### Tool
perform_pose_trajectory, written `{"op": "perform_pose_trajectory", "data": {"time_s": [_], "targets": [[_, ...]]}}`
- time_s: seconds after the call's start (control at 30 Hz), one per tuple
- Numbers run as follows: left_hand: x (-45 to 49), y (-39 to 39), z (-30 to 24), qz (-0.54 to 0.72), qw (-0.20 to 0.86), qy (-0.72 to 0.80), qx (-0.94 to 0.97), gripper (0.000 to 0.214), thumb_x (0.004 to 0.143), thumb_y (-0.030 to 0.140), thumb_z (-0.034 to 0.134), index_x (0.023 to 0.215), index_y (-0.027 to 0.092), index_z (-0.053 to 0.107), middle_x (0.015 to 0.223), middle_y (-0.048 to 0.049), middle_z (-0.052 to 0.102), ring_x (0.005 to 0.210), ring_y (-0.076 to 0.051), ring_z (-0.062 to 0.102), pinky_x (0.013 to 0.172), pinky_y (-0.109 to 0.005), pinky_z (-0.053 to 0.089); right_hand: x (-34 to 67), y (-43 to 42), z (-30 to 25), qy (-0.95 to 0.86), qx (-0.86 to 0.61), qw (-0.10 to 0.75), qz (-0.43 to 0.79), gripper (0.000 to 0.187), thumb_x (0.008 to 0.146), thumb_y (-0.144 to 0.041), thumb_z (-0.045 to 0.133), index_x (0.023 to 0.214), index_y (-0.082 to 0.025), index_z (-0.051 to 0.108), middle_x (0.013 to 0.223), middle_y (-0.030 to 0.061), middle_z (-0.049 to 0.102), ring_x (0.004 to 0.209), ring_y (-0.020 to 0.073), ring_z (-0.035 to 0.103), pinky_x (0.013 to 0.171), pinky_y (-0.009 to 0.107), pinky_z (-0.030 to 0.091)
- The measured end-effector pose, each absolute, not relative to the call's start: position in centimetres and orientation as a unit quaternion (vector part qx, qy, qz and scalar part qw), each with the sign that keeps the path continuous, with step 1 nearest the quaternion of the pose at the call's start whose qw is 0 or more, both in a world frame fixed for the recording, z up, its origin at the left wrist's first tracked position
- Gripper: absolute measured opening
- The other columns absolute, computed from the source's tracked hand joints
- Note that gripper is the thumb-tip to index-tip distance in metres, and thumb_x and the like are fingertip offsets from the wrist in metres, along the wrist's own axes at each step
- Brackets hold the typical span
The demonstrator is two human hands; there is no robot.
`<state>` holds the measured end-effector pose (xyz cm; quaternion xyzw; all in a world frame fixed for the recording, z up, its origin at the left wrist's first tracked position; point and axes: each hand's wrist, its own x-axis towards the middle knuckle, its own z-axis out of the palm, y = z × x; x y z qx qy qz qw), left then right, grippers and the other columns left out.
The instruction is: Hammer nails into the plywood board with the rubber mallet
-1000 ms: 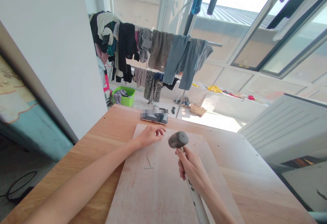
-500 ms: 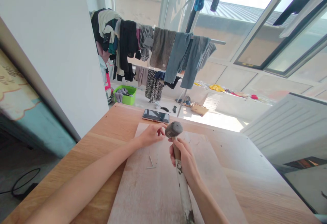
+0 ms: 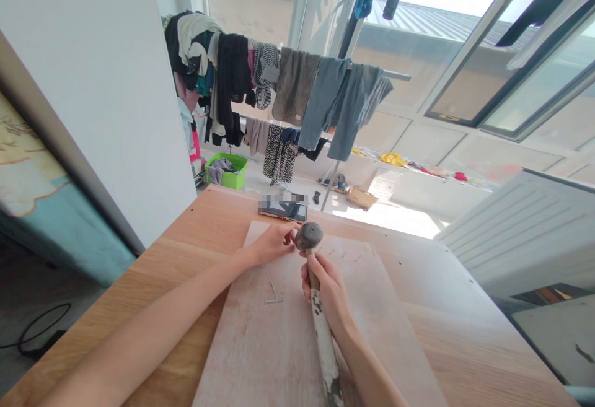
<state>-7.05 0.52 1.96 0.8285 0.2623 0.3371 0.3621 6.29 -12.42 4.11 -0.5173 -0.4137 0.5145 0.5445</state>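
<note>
My right hand (image 3: 329, 286) is wrapped round the upper handle of a hammer (image 3: 308, 235), whose rounded grey head points away from me. Its worn white handle runs back toward me over a pale wooden board (image 3: 260, 345). Close to the left side of the head, my left hand (image 3: 274, 243) has its thumb and fingers pinched together above the far part of the board. Whatever is between those fingertips is hidden or too small to see. Two loose nails (image 3: 273, 295) lie on the board in front of the left hand. Several thin nails (image 3: 344, 254) stand in the board beyond my right hand.
The board lies on a wooden table (image 3: 181, 258). A phone (image 3: 283, 210), partly blurred out, rests near its far edge. Beyond are a drying rack with clothes (image 3: 297, 85) and a green basket (image 3: 227, 175). A white panel (image 3: 102, 85) rises at the left.
The hammer and my right hand have shifted slightly left, bringing the head closer to my left fingertips. My left hand has stayed pinched in about the same place.
</note>
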Motion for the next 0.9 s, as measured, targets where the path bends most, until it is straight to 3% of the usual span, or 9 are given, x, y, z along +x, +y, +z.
{"op": "perform_pose_trajectory", "data": {"time_s": [0.23,0.53,0.63,0.77,0.9], "targets": [[-7.1,0.5,1.9,0.329,0.374,0.263,0.826,0.038,0.072,0.004,0.06,0.108,0.015,0.064,0.077,0.0017,0.068,0.066,-0.011,0.058,0.063,-0.02,0.045,6.4,-12.3,4.3,-0.379,-0.505,0.571,0.525,0.045,0.077,-0.06,0.067,0.092,-0.018,0.058,0.061,-0.006,0.052,0.038,0.0066,0.043,0.033,0.018,0.03],[-8.1,0.3,3.0,0.304,0.374,0.279,0.831,0.036,0.069,0.007,0.059,0.104,0.016,0.062,0.085,-0.0005,0.066,0.069,-0.012,0.057,0.064,-0.022,0.046,6.3,-12.5,4.1,-0.4,-0.51,0.558,0.518,0.044,0.078,-0.061,0.065,0.083,-0.018,0.058,0.061,-0.0056,0.051,0.04,0.0063,0.043,0.035,0.018,0.032],[-9.9,0.0,5.0,0.196,0.352,0.267,0.875,0.023,0.068,0.012,0.062,0.091,0.017,0.063,0.084,-0.0002,0.063,0.072,-0.014,0.057,0.063,-0.023,0.046,6.2,-12.6,4.4,-0.378,-0.501,0.574,0.525,0.043,0.077,-0.059,0.067,0.09,-0.019,0.06,0.061,-0.0064,0.05,0.04,0.0065,0.043,0.035,0.018,0.033],[-11.3,-1.5,7.9,-0.033,0.339,0.2,0.919,0.026,0.064,0.017,0.07,0.089,0.022,0.067,0.082,0.0017,0.062,0.068,-0.015,0.056,0.055,-0.023,0.041,6.2,-12.5,4.7,-0.368,-0.5,0.589,0.517,0.042,0.077,-0.058,0.067,0.087,-0.019,0.059,0.061,-0.0063,0.051,0.039,0.0061,0.043,0.035,0.018,0.032],[-10.0,-3.7,8.5,-0.116,0.278,0.192,0.934,0.01,0.062,0.014,0.072,0.066,0.019,0.063,0.075,0.0014,0.06,0.058,-0.013,0.051,0.049,-0.024,0.035,6.6,-12.7,4.6,-0.367,-0.495,0.594,0.517,0.04,0.081,-0.057,0.064,0.093,-0.019,0.06,0.062,-0.0063,0.052,0.039,0.0059,0.044,0.035,0.017,0.032]]}}
